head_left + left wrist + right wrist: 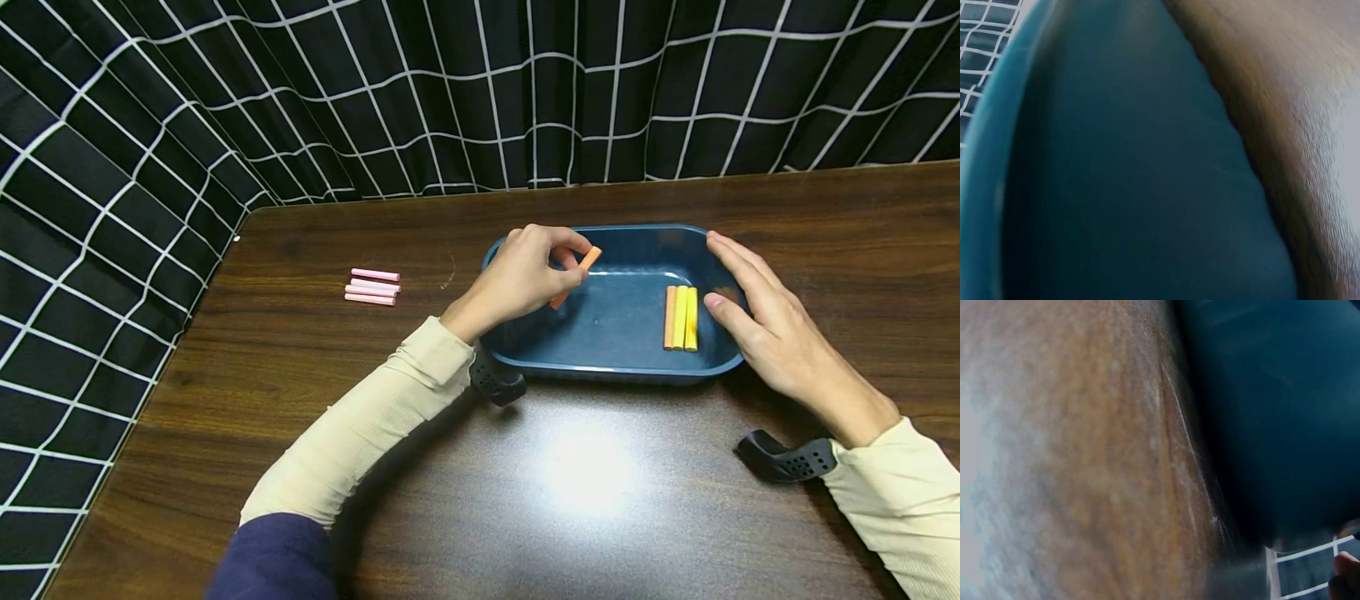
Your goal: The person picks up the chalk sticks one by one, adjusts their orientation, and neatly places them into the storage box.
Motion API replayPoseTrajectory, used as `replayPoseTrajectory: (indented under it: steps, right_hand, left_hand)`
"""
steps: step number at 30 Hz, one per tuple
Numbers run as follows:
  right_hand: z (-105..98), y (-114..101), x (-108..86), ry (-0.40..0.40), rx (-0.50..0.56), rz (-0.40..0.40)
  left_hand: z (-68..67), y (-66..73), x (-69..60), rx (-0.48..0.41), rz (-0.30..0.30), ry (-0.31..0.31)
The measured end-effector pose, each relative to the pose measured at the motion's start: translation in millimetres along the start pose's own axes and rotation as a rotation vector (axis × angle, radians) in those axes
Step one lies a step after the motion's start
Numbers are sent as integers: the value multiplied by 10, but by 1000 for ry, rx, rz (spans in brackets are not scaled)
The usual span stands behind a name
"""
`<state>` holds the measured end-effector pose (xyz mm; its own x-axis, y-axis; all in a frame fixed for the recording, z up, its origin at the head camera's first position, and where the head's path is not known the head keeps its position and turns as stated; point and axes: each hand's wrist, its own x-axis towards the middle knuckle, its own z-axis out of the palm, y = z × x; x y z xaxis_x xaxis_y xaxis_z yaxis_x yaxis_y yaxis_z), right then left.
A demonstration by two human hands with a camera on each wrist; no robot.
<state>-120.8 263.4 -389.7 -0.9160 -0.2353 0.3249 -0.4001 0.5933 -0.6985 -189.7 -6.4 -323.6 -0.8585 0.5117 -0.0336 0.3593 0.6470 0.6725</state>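
The left hand (525,277) pinches an orange stick (592,256) — slanting, over the left part of the blue tray (600,333). The right hand (774,329) sits at the tray's right end, holding nothing, fingers stretched out, thumb well apart from them. Inside, toward the right, a second orange stick (669,318) lies beside two yellow sticks (680,318). Off left, pink sticks (370,300) lie on the brown table (195,467) — a checked curtain (510,100) hangs on the far side.

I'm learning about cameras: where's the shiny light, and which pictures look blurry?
Head view: white glare on the table, tub fairly sharp; left wrist view: tub blurry, glare at right edge; right wrist view: tub and table blurry, glare at left edge.
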Motion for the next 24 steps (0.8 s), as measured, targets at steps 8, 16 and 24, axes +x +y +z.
replayPoseTrajectory:
  steps: [8,16,24]
  right_hand:
    - [-25,7,-28,0,-8,11]
    - [-32,8,-32,-1,-12,11]
    - [-14,-9,-14,-2,-2,7]
  left_hand:
    - [115,87,59,-19,-17,24]
    - [229,135,105,-50,-38,32]
    - [331,186,123,-102,-64,34]
